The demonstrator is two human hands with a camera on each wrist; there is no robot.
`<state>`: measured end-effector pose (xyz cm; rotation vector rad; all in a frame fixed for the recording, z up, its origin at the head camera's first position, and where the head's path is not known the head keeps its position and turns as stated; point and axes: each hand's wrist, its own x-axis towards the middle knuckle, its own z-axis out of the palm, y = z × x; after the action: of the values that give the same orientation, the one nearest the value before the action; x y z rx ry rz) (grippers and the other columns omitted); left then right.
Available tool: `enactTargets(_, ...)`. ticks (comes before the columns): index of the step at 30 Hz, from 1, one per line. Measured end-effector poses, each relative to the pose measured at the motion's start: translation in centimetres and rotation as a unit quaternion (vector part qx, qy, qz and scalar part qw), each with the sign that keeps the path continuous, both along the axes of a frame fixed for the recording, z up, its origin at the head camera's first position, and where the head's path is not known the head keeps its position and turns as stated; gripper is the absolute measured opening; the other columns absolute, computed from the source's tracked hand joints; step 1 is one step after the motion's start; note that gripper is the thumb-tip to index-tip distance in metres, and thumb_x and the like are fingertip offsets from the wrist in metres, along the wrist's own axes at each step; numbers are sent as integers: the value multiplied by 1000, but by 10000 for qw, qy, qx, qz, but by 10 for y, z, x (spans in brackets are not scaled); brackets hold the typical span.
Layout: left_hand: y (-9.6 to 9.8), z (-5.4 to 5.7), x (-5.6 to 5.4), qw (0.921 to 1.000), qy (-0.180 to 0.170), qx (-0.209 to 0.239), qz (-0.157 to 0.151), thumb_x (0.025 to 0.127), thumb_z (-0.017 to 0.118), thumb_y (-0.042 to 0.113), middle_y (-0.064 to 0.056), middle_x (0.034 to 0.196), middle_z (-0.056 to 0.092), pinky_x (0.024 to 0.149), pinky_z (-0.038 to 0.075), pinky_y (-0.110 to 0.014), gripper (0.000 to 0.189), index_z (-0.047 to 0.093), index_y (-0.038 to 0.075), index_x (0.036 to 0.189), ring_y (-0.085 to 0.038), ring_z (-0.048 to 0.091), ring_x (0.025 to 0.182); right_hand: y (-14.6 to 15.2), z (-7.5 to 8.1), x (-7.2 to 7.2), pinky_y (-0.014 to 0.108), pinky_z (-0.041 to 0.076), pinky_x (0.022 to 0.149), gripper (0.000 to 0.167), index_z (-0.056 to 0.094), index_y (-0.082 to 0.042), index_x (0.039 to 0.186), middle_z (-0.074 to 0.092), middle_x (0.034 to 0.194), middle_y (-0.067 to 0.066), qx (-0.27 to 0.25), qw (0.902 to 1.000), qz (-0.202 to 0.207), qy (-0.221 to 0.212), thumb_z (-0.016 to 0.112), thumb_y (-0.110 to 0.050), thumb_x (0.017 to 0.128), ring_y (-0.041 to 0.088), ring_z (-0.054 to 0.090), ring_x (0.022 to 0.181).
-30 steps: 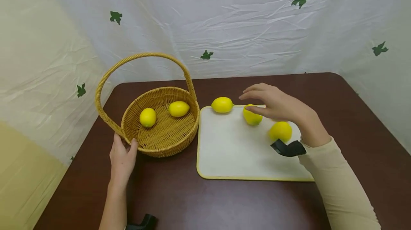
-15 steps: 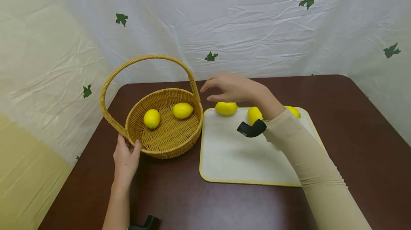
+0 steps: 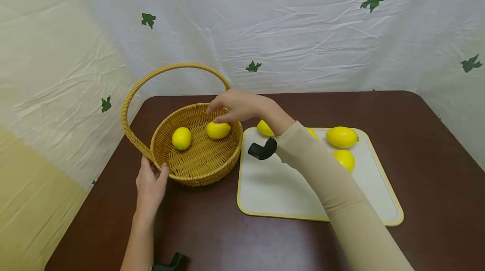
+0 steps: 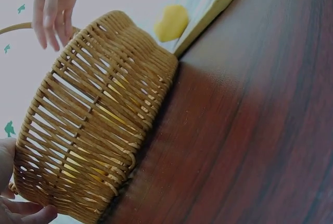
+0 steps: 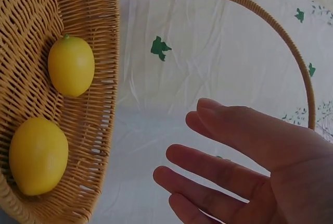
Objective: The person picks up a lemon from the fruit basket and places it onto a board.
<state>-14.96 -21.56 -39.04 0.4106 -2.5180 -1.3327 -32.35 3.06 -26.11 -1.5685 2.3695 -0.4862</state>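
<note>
A round wicker basket [image 3: 201,170] with a tall arched handle stands on the table, with two lemons inside: one lemon [image 3: 182,138] left of centre, another lemon [image 3: 218,130] toward the back right. My left hand [image 3: 149,189] grips the basket's near left rim by the handle's foot, thumb on the inner side. Over the basket's right side hovers my right hand [image 3: 242,104], its fingers spread and bent a little. The right wrist view shows nothing in that right hand [image 5: 244,166]; both lemons lie apart from it there.
Right of the basket lies a white board [image 3: 280,191] with a yellow edge. Several lemons rest on it, including one lemon [image 3: 342,136] at the back right and one partly behind my sleeve [image 3: 345,160]. A white sheet [image 3: 303,43] with green leaf shapes hangs behind the dark table [image 3: 227,241].
My right hand has swept left from above the board's lemons to above the basket, carrying nothing. The left hand keeps its hold on the rim. The view has shifted slightly.
</note>
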Motion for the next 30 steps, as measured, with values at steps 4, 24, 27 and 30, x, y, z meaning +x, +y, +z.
enactTargets(4,0,0,0,10000,-22,33,6,92,49,21,-21,127,43,88,45,-47,54,27,4,138,-34,48,114,-19,-5,-4,27,40,93,36,57,-11,124,56,123,2,169,9996,-10,-234,56,-26,91,16,51,110)
enactTargets(24,-3,0,0,10000,19,-2,-96,93,48,22,-20,125,45,87,46,-45,51,29,3,136,-32,49,113,-81,-66,-16,34,30,104,52,46,-17,136,39,140,2,1990,9761,-586,-648,63,-25,87,20,30,131)
enactTargets(27,-3,1,-1,10000,26,-20,-91,93,48,23,-20,124,45,86,47,-45,50,30,3,135,-32,50,111,-80,-69,-18,35,31,103,52,45,-20,136,38,141,1,2244,9697,-695,-665,62,-27,87,21,29,131)
enactTargets(30,-4,1,-1,10000,27,-30,-56,92,48,22,-19,123,46,85,47,-45,50,30,4,135,-32,50,110,-80,-71,-19,35,32,102,51,46,-20,135,38,141,1,2430,9658,-682,-589,62,-27,88,21,30,131)
